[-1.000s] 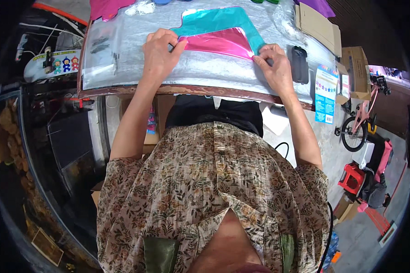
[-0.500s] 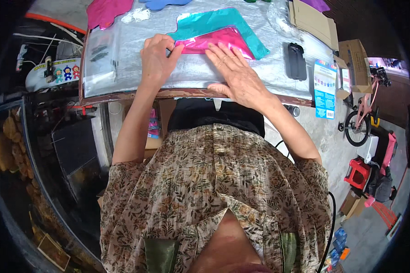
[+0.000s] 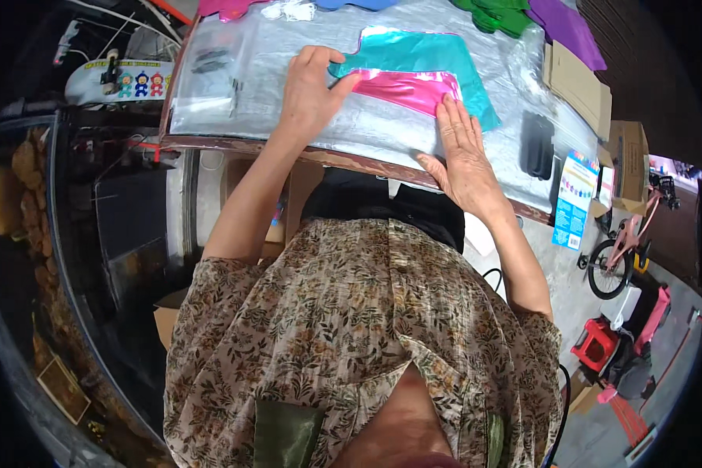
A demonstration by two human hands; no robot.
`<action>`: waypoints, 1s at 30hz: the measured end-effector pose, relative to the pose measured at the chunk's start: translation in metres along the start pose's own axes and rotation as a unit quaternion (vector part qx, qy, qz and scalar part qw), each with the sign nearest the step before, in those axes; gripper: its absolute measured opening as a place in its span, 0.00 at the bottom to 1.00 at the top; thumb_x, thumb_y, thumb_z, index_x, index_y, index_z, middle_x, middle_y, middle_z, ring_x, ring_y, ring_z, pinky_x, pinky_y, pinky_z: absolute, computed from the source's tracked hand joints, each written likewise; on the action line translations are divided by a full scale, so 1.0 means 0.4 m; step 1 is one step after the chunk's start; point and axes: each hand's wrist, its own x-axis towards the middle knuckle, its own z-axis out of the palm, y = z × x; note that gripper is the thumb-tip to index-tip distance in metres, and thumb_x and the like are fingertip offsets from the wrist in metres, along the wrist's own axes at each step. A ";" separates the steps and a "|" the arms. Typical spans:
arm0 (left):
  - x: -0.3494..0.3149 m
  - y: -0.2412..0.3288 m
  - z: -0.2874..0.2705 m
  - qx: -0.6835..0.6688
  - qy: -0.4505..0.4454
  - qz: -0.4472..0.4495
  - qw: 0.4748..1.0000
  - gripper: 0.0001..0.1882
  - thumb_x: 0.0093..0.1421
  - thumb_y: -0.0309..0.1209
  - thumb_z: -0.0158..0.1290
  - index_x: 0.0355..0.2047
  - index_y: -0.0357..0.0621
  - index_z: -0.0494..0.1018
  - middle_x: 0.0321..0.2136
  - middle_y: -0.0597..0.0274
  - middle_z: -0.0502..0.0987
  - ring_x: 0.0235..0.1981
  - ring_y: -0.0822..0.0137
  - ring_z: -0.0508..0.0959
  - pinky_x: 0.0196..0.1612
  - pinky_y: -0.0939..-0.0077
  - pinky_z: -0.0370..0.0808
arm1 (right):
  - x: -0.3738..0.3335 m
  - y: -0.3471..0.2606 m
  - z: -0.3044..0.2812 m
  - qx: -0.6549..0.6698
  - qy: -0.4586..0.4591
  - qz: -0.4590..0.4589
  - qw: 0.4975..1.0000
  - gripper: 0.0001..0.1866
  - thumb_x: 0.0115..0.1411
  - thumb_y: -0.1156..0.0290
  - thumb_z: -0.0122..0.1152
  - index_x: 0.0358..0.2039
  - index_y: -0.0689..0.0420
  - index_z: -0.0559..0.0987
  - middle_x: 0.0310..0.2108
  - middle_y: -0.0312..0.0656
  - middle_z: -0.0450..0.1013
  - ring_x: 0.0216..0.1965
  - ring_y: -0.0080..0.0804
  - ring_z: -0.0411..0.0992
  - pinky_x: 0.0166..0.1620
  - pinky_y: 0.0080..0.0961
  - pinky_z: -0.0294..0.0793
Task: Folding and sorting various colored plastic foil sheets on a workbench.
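A shiny foil sheet [image 3: 413,54], teal with a bright pink folded-over part [image 3: 409,87], lies flat on the silver-covered table. My left hand [image 3: 310,90] is at its left end, fingers curled and thumb closed on the edge of the foil. With fingers stretched out flat, my right hand [image 3: 464,156] presses on the right end of the pink part, its thumb spread near the table's front edge. What the foil's underside looks like is hidden.
At the left is a clear plastic bag [image 3: 210,82]. Purple foil [image 3: 565,35], green foil [image 3: 495,14] and cardboard [image 3: 577,82] lie at the far right. A black object [image 3: 536,144] and a blue printed card [image 3: 573,199] sit by the right edge.
My right hand has slid right along the pink fold, from its middle to its right end. The left hand stays at the foil's left end. The whole view has shifted slightly.
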 end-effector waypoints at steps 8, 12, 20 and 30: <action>0.032 -0.017 -0.044 -0.159 -0.021 -0.095 0.982 0.16 0.58 0.36 0.65 0.43 0.40 0.81 0.38 0.56 0.81 0.36 0.63 0.80 0.42 0.69 0.77 | 0.004 -0.006 0.009 -0.003 0.001 0.006 1.000 0.46 0.66 0.51 0.58 0.73 0.62 0.48 0.75 0.54 0.41 0.76 0.50 0.37 0.74 0.46 0.38; 0.039 0.019 -0.009 -0.090 -0.031 0.099 0.991 0.14 0.59 0.34 0.64 0.43 0.42 0.82 0.36 0.57 0.81 0.34 0.66 0.80 0.41 0.72 0.78 | 0.005 -0.001 0.005 -0.005 0.002 0.008 1.000 0.46 0.66 0.51 0.58 0.73 0.63 0.48 0.75 0.55 0.41 0.76 0.50 0.37 0.74 0.47 0.38; 0.028 -0.001 0.024 -0.027 -0.042 0.021 0.999 0.16 0.56 0.35 0.67 0.43 0.45 0.80 0.38 0.59 0.78 0.36 0.63 0.78 0.38 0.72 0.78 | 0.004 -0.006 0.015 0.007 0.011 0.007 1.000 0.46 0.66 0.51 0.58 0.73 0.64 0.48 0.75 0.56 0.40 0.76 0.52 0.36 0.74 0.48 0.38; 0.038 0.026 0.026 0.014 -0.012 0.121 0.992 0.13 0.54 0.29 0.64 0.41 0.43 0.80 0.40 0.55 0.77 0.43 0.53 0.77 0.46 0.61 0.75 | 0.001 -0.006 0.017 0.002 0.009 0.012 1.000 0.46 0.67 0.50 0.57 0.72 0.65 0.48 0.74 0.57 0.41 0.76 0.52 0.37 0.74 0.48 0.38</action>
